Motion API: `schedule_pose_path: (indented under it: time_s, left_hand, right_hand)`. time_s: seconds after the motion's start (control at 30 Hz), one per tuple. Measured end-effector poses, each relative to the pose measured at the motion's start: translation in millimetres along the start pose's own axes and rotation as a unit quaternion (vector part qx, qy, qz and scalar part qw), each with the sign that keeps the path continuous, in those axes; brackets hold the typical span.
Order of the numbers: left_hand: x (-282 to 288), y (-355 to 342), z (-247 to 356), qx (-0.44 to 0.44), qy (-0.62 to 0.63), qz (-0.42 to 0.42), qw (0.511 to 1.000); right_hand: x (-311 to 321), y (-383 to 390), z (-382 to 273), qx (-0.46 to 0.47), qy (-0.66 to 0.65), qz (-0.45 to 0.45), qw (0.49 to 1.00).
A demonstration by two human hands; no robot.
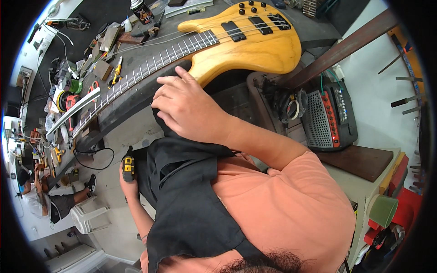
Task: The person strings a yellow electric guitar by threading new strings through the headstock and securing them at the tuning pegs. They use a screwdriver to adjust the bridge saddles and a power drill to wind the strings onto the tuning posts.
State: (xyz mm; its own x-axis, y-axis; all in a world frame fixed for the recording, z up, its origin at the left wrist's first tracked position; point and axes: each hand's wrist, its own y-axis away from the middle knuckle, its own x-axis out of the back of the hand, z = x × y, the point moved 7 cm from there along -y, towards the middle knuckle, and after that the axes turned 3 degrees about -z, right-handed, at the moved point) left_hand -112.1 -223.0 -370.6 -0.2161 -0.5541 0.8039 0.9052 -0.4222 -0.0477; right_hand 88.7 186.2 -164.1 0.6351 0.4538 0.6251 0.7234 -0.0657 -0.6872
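A bass guitar [255,50] with a honey-yellow wooden body and a fretted neck lies across the dark workbench. Several of its strings stand off the fretboard, running loosely over the bench to the far side. My right hand [184,102] is over the bench's near edge, beside the joint of neck and body. Its fingers are loosely bent and apart, with nothing in them; whether a fingertip touches the bench edge I cannot tell. Low at my left side, my left hand [129,185] is wrapped round a yellow-and-black cordless screwdriver [129,168], its dark tip pointing up.
Yellow-handled pliers [117,73], wood blocks [103,70] and many small tools crowd the bench beyond the neck. A long pale straightedge-like bar [75,109] lies by its far-left end. An amplifier [325,118] stands right. Another person [36,198] sits at far left near a white stool [88,216].
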Motion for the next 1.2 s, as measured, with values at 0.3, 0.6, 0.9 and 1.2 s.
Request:
schedule_pose_path:
  time_s: [0.3, 0.6, 0.9, 1.2]
  left_hand:
    - [9, 8, -44, 0.023, 0.010, 0.025, 0.999]
    - [-2, 6, 27, -0.055, 0.005, 0.035, 0.998]
    - [5, 19, 47, -0.033, -0.037, 0.081, 0.995]
    - [18, 48, 32, 0.036, -0.023, 0.138, 0.990]
  right_hand:
    - [-7, 22, 4, -0.016, 0.065, 0.006, 0.998]
    - [-11, 14, 85, -0.107, 0.240, 0.029, 0.964]
    - [11, 9, 112, -0.106, 0.273, -0.017, 0.956]
    - [10, -9, 27, 0.041, 0.089, -0.034, 0.995]
